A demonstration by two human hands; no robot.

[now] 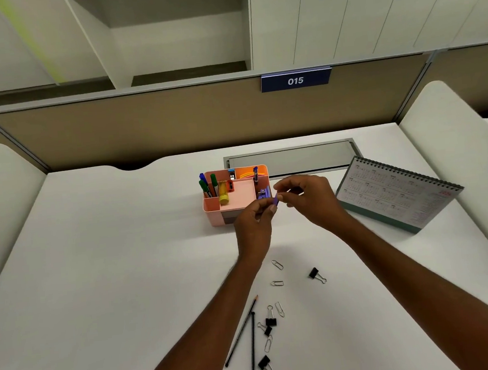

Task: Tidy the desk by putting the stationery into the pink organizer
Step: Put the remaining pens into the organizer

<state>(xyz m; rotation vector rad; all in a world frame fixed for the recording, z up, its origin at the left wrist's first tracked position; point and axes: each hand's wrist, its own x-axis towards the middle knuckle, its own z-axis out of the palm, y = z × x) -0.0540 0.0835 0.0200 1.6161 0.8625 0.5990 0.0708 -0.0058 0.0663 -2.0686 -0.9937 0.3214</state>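
The pink organizer (pixel 213 208) stands mid-desk with green and blue markers (pixel 208 183), a yellow glue stick (pixel 223 193), a pen (pixel 255 174) and a purple stapler (pixel 263 194) in its compartments. My left hand (pixel 255 222) pinches a small purple object (pixel 275 200) just right of the organizer's front corner. My right hand (pixel 307 197) meets it there, fingertips pinched close to the same object; whether they touch it is unclear. Nearer me on the desk lie two pencils (pixel 252 343), several paper clips (pixel 277 265) and several black binder clips (pixel 316 275).
A spiral desk calendar (pixel 397 192) stands to the right of my hands. A grey cable hatch (pixel 290 160) sits behind the organizer. A partition with a "015" label (pixel 295 80) closes the back. White rounded dividers (pixel 454 142) flank the desk.
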